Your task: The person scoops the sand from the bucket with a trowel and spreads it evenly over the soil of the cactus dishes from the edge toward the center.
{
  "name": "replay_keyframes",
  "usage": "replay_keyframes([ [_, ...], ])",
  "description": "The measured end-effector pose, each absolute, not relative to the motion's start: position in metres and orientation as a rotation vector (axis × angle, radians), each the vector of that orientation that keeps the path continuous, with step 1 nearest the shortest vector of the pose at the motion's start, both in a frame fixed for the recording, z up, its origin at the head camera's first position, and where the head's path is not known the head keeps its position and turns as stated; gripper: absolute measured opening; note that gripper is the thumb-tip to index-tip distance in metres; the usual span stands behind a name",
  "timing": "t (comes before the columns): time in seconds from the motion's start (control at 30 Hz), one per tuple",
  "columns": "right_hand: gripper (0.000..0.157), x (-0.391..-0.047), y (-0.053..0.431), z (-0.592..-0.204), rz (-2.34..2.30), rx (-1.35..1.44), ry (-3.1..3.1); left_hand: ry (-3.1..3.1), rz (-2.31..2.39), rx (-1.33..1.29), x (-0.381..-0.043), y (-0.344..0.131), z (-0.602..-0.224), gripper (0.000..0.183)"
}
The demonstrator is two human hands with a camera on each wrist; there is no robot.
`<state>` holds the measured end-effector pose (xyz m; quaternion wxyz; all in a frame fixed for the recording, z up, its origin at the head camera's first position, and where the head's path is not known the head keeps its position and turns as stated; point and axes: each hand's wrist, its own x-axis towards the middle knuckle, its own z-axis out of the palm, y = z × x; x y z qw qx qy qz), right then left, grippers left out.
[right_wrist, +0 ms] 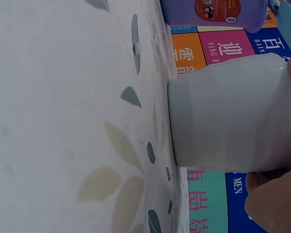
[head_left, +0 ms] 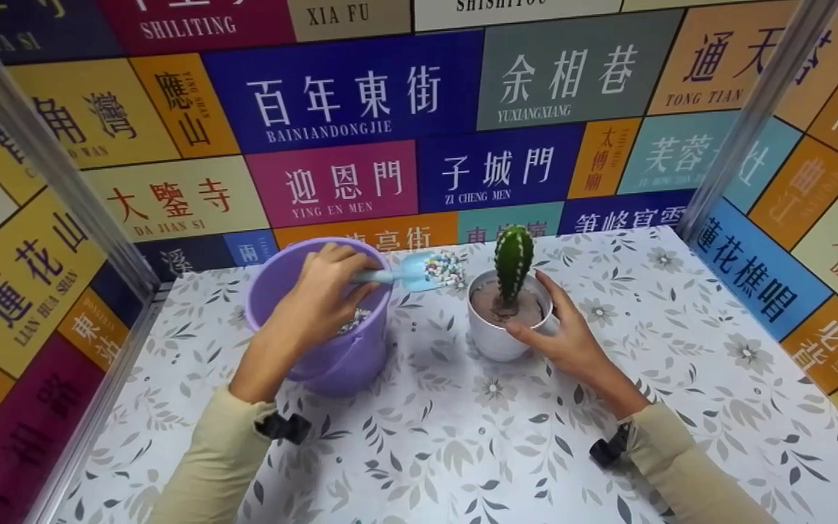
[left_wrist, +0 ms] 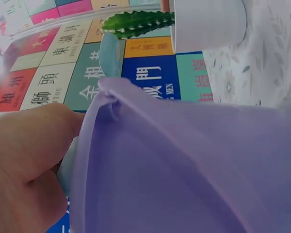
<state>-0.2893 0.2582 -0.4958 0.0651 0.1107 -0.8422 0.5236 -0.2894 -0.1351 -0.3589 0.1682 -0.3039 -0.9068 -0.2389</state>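
Observation:
My left hand (head_left: 326,291) grips the handle of a light blue toy shovel (head_left: 413,275) above the rim of a purple bucket (head_left: 361,356). Small multicoloured pebbles (head_left: 445,269) fill the shovel's blade, which points right toward a white pot (head_left: 500,342). More pebbles (head_left: 355,320) show inside the bucket. A green cactus (head_left: 514,263) stands upright in brown soil (head_left: 488,302) in the pot. My right hand (head_left: 561,327) holds the pot's right side, thumb at the near rim and fingers behind. In the right wrist view the pot (right_wrist: 233,114) stands on the table.
A white cloth with grey leaves and flowers covers the table (head_left: 433,437). Panels with coloured place-name blocks (head_left: 346,91) rise behind and at both sides. Clear posts (head_left: 746,124) stand at the corners. Both wrists wear black straps with small cameras (head_left: 284,428).

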Motion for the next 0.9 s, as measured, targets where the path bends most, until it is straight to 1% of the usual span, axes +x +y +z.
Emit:
replay_keyframes([
  [0.2,0.102,-0.291,0.257,-0.496,1.602,0.337,-2.529,-2.56,-0.652,-0.892,-0.293,-0.124,-0.358,0.022],
  [0.5,0.103,-0.291,0.257,-0.499,1.621,0.341,-2.514,-2.482,-0.61,-0.984,-0.301,-0.11,-0.361,0.016],
  [0.9,0.099,-0.289,0.259,-0.5,1.634,0.313,-2.525,-2.525,-0.465,-1.002,-0.305,-0.091,-0.362,0.014],
])
